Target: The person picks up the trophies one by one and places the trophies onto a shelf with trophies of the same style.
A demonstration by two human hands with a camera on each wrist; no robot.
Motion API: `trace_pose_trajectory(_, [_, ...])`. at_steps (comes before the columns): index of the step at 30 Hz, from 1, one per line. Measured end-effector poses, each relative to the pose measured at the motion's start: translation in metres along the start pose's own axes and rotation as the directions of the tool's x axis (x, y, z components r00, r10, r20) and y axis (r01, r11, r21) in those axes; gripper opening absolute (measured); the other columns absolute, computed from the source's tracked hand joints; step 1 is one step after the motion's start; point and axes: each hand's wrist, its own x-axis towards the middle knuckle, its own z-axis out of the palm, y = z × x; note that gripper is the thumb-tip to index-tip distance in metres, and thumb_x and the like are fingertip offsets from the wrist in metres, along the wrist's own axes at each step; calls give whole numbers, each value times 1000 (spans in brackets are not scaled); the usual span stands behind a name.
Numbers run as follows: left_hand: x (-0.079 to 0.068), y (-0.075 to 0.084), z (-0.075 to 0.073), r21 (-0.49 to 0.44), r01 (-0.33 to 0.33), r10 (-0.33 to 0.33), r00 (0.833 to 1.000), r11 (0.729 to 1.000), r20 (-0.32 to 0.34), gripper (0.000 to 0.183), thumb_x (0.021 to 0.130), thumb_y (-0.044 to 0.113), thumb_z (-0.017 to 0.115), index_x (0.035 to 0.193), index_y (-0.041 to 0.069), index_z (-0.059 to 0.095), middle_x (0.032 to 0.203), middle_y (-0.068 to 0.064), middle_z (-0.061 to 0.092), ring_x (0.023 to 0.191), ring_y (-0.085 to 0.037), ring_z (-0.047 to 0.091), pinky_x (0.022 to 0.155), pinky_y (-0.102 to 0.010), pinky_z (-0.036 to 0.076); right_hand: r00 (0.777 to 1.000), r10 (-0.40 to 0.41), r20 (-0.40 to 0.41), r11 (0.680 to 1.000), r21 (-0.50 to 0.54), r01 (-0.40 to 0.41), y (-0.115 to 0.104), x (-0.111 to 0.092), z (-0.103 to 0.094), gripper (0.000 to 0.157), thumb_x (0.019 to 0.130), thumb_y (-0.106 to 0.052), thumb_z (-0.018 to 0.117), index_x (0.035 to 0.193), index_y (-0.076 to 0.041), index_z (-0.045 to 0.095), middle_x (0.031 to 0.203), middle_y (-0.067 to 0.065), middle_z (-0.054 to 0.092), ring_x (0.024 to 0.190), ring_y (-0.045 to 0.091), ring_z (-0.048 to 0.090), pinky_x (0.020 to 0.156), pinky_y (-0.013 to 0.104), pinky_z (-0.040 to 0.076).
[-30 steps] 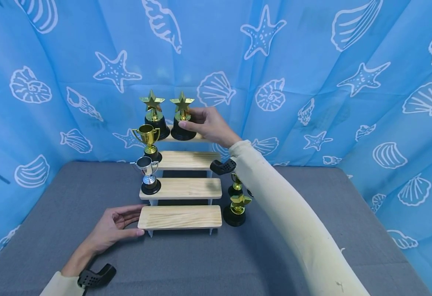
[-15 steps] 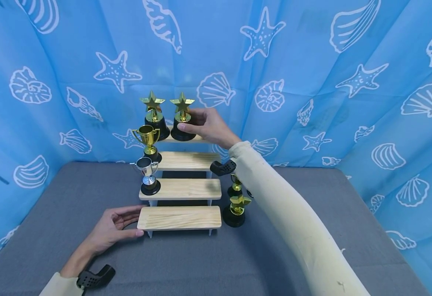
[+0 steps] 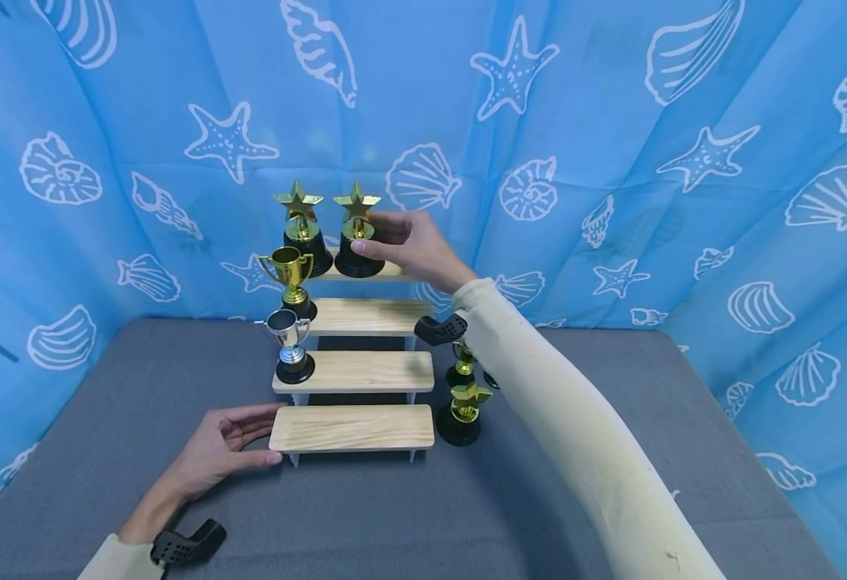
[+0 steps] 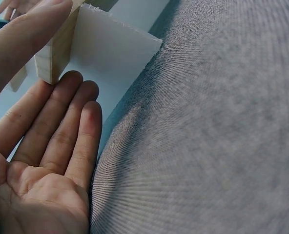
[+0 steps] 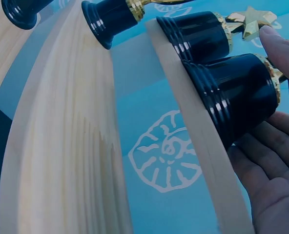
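Note:
My right hand [image 3: 419, 246] holds a gold star trophy [image 3: 358, 254] with a black base, on the top step of a wooden tiered stand [image 3: 354, 428]. Its thumb lies across the front and its fingers sit behind the base. Close on the left stands a second star trophy [image 3: 306, 246]. In the right wrist view, the held trophy's base [image 5: 237, 92] rests against the step board. My left hand [image 3: 216, 451] touches the left end of the lowest step, with fingers extended; in the left wrist view the fingertips [image 4: 69, 80] meet the board's edge.
A gold cup trophy [image 3: 289, 270] and a silver cup trophy [image 3: 291, 348] stand at the left ends of the middle steps. Right of the stand are another star trophy [image 3: 461, 419] and a small gold cup [image 3: 463, 364], partly behind my right sleeve. A blue shell-patterned curtain [image 3: 576, 121] hangs behind.
Almost nothing differs. The right wrist and forearm have shifted very slightly to the right; the held trophy and my left hand stay where they were.

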Motion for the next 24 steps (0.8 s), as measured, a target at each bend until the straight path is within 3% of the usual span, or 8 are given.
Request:
trace_pose_trajectory(8, [0,-1,-1,-5,11,-11,1000,1000,-5,65,83,-5,79,138,-18,47,136,-40,51,114,-8,64,98,-23,54,998,-66,6,996,66,65,-2,-8,-8,56,94,-18,75,145,-5,54,143,9,59,127,18,59,105,28,51])
trace_pose_trajectory(24, [-1,-1,-1,-8,23,-23,1000,1000,-2,66,83,-3,80,139,-17,48,137,-39,51,114,-8,64,98,-23,53,988,-138,-63,981,132,145,-6,-44,-28,58,94,-5,72,147,4,49,143,18,58,133,30,55,109,32,48])
